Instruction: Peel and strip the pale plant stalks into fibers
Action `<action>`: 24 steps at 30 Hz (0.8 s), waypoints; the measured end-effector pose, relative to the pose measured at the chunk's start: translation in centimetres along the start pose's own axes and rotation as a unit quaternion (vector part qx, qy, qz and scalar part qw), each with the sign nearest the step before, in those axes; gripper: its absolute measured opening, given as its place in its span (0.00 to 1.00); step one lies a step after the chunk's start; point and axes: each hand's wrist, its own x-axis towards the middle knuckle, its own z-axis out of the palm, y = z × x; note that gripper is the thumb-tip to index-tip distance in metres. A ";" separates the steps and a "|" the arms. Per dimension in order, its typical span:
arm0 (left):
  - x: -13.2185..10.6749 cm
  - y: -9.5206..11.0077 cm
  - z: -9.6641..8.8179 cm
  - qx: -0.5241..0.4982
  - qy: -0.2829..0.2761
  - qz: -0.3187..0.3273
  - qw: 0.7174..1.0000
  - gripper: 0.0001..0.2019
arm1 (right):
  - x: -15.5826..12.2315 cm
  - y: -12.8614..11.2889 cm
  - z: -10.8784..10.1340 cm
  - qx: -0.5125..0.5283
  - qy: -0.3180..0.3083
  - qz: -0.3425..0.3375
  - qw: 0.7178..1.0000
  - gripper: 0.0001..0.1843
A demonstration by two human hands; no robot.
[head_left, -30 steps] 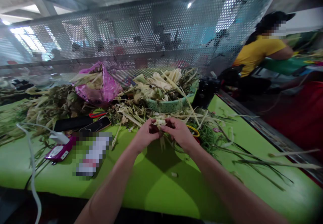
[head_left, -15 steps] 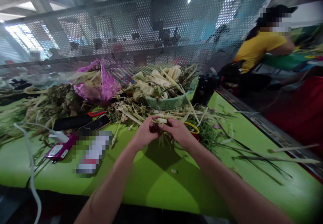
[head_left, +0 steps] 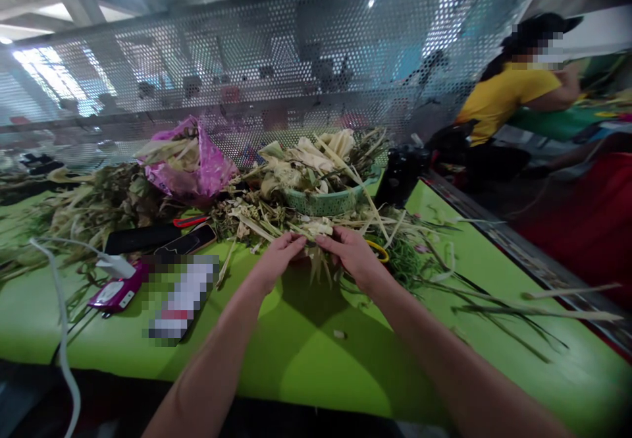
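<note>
Over the front middle of the green tabletop, my two hands are close together at a small bundle of pale dried leaf strips. My left hand is closed, thumb against fingers, on the bundle's left side. My right hand pinches the right side, where a pale crumpled piece shows on top. Frayed ends hang down between the hands. The fingertips partly cover the bundle. Just beyond my right hand lies a yellow loop handle, beside thin green strands.
Behind the hands stands a green basket heaped with dried leaves. A pink bag, a dark bottle, phones, a red-handled tool and a magenta power strip surround it. A person in a yellow shirt sits right.
My hands have drawn slightly apart and turned the bundle. Its pale top piece and hanging strips now show more. The left hand has shifted a little left and lower.
</note>
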 end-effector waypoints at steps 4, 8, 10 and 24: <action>0.1 -0.4 0.2 0.086 -0.052 0.019 0.995 0.14 | -0.1 -0.1 0.0 -0.004 0.002 -0.013 1.000 0.20; 0.6 -1.0 0.1 0.159 -0.049 0.086 0.982 0.07 | -0.2 -0.3 0.2 -0.019 0.008 -0.013 1.000 0.19; 0.9 -1.4 0.0 0.217 -0.028 0.128 0.967 0.04 | -0.2 -0.1 0.3 -0.012 0.003 -0.007 1.000 0.18; 0.9 -1.2 0.0 0.159 -0.045 0.133 0.977 0.08 | -0.3 -0.6 0.2 0.026 -0.011 0.013 1.000 0.18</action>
